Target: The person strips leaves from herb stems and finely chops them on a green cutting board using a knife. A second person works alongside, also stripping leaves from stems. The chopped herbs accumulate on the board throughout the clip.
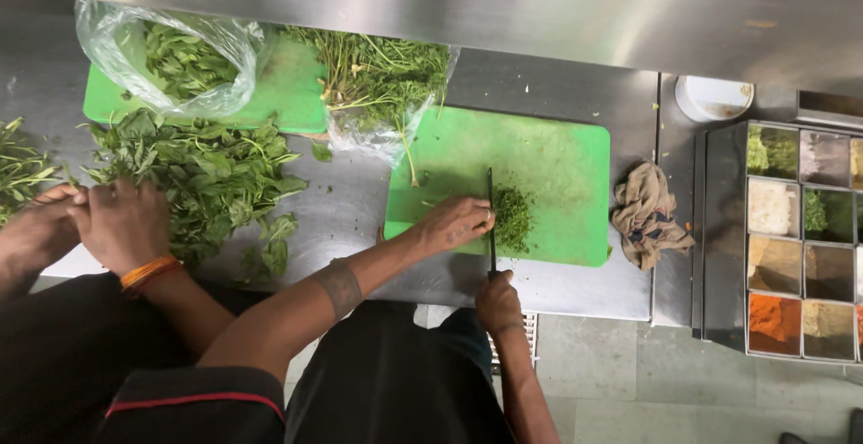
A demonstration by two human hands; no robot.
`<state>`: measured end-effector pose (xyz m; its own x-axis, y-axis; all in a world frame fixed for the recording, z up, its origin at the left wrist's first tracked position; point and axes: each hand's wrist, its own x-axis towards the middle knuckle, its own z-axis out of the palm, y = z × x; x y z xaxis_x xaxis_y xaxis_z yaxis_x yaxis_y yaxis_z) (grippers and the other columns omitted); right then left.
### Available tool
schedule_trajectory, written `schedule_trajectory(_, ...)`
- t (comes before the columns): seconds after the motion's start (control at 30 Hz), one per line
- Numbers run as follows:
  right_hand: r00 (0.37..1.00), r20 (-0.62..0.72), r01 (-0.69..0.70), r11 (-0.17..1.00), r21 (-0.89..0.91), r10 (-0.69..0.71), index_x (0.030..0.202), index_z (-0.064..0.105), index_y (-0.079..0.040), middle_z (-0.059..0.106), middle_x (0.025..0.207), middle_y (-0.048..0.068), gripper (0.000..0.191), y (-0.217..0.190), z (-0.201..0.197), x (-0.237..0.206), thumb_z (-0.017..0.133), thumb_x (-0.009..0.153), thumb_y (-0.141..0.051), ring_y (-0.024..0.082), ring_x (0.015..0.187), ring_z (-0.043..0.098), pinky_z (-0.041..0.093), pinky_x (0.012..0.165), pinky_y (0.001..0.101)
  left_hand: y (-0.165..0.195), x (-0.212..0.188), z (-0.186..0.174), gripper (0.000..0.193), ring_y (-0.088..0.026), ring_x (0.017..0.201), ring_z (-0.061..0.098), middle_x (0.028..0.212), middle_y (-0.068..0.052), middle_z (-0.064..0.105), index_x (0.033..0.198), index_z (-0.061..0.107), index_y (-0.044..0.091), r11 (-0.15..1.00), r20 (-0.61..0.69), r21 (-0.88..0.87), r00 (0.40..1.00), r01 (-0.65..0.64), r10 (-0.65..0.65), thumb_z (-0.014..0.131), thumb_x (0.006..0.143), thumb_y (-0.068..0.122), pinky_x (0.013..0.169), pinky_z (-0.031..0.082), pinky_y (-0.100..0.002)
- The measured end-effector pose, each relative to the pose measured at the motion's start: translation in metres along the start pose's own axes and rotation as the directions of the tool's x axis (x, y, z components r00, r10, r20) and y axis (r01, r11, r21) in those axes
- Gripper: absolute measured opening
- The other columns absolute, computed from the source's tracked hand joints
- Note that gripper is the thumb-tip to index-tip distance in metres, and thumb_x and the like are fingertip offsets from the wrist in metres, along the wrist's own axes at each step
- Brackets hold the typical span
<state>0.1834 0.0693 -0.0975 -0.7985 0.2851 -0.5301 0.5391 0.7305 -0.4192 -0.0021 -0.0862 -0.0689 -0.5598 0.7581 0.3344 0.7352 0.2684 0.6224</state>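
Nearest the camera, the right hand (497,300) is clamped around the handle of a knife (491,219) at the counter's front edge, its thin blade running straight away from the body across the green cutting board (557,161). Just beyond, the left hand (457,222) lies flat on the board, fingers curled and pressed against the left side of the blade; it grips nothing. The pile of chopped herbs (512,217) sits on the blade's other side, touching the knife and just right of the left fingertips.

To the left, a co-worker's hands (94,219), one wrist wearing an orange band, are closed together at the near edge of a heap of leafy greens (202,170) spread on the steel counter (557,296).

Right of the board lies a crumpled brown cloth (649,215), and further right a steel tray of spice compartments (796,237).

Farther back, a clear bag of stemmed herbs (382,84) overlaps the board's far left corner, and a second bag of leaves (175,57) rests on another green board (288,84).
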Motion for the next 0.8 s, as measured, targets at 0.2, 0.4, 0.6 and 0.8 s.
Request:
schedule_trajectory(0.2, 0.997, 0.057, 0.045, 0.996, 0.083, -0.05, 0.122, 0.035, 0.019, 0.066, 0.1, 0.041, 0.055, 0.001, 0.005, 0.005, 0.052, 0.099, -0.027, 0.055, 0.098, 0.066, 0.054, 0.087, 0.0583, -0.004, 0.003, 0.007, 0.006, -0.018, 0.076, 0.068, 0.086, -0.003, 0.064, 0.093, 0.065, 0.012, 0.983, 0.212, 0.006, 0.961, 0.183, -0.18, 0.067, 0.095, 0.017, 0.078, 0.061, -0.035)
schedule_trajectory(0.4, 0.995, 0.089, 0.033, 0.998, 0.062, -0.039, 0.122, 0.038, 0.014, 0.067, 0.101, 0.039, 0.052, 0.01, 0.022, 0.007, 0.05, 0.101, -0.032, 0.055, 0.097, 0.065, 0.054, 0.085, 0.0594, -0.003, 0.006, 0.002, 0.007, -0.021, 0.069, 0.063, 0.088, -0.007, 0.066, 0.093, 0.065, 0.008, 0.979, 0.211, -0.059, 0.961, 0.195, -0.179, 0.066, 0.095, 0.015, 0.066, 0.059, -0.036)
schedule_trajectory(0.6, 0.998, 0.007, 0.059, 0.99, 0.129, -0.061, 0.121, 0.038, 0.012, 0.067, 0.103, 0.038, 0.051, 0.012, 0.023, 0.01, 0.051, 0.1, -0.033, 0.055, 0.097, 0.066, 0.054, 0.085, 0.0593, 0.008, 0.004, -0.008, 0.009, -0.023, 0.077, 0.065, 0.085, -0.007, 0.064, 0.093, 0.063, 0.009, 0.992, 0.173, -0.057, 0.98, 0.112, -0.101, 0.069, 0.091, 0.016, 0.075, 0.058, -0.042)
schedule_trajectory(0.8, 0.996, 0.041, -0.078, 0.993, 0.091, 0.075, 0.13, 0.033, 0.014, 0.067, 0.101, 0.043, 0.054, -0.014, 0.006, 0.007, 0.048, 0.1, -0.028, 0.056, 0.1, 0.066, 0.056, 0.089, 0.057, -0.001, 0.003, -0.008, 0.014, -0.025, 0.083, 0.066, 0.086, -0.007, 0.064, 0.101, 0.061, 0.01, 0.994, 0.2, -0.036, 0.976, 0.099, -0.09, 0.069, 0.094, 0.019, 0.079, 0.057, -0.042)
